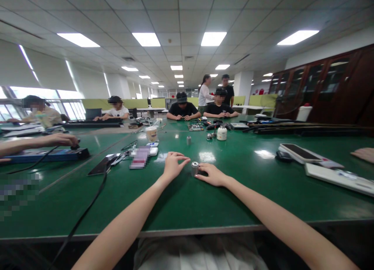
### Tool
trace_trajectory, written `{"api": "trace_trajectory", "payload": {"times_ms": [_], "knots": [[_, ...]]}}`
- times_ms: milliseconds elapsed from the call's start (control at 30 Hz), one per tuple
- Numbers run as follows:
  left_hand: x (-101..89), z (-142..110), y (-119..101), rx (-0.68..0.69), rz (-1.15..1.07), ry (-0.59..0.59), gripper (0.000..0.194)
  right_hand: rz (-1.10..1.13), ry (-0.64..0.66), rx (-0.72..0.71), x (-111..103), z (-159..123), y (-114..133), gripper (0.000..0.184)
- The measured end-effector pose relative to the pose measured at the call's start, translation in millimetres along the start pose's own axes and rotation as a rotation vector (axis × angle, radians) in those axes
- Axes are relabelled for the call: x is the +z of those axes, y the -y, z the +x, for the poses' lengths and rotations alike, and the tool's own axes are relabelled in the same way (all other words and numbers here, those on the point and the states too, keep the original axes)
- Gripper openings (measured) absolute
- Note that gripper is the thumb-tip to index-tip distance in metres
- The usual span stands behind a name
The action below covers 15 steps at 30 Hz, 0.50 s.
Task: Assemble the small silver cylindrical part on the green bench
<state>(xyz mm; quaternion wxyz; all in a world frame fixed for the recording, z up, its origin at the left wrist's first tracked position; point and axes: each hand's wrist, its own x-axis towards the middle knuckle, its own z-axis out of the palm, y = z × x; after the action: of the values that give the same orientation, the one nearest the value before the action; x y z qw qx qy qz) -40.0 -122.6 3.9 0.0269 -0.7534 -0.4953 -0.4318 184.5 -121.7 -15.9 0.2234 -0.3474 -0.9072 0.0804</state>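
A small silver metal cylinder, with dark openings in its top face, stands upright on the green table in front of me. My right hand grips it from the right, thumb low on its side and fingers behind. Just left of the cylinder's top is my left hand, its thumb and fingertips drawn together in a pinch. Whatever those fingertips hold, if anything, is too small to make out. A similar metal cylinder stands farther back on the table.
Beyond are a white bottle, small metal parts and a cup. Phones and a black cable lie left; a phone and white keyboard-like slab lie right. A co-worker's hand touches a blue power strip.
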Motion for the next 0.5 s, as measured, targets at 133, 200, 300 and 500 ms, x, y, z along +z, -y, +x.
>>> {"api": "trace_trajectory", "payload": {"times_ms": [133,200,300,500], "knots": [[3.0,-5.6,19.6,-0.223,0.142,0.196,0.027,-0.003,-0.01,-0.004,0.4,0.3,-0.6,0.046],[3.6,-6.8,21.3,-0.29,0.168,0.26,0.032,-0.003,-0.017,-0.017,1.4,0.7,-2.0,0.045],[3.4,-6.8,16.9,-0.313,0.194,0.293,0.03,0.001,-0.031,-0.043,2.4,0.8,-3.5,0.045],[6.5,-7.2,-2.4,-0.189,0.01,0.117,0.024,-0.001,-0.039,-0.042,3.2,0.2,-3.4,0.042]]}}
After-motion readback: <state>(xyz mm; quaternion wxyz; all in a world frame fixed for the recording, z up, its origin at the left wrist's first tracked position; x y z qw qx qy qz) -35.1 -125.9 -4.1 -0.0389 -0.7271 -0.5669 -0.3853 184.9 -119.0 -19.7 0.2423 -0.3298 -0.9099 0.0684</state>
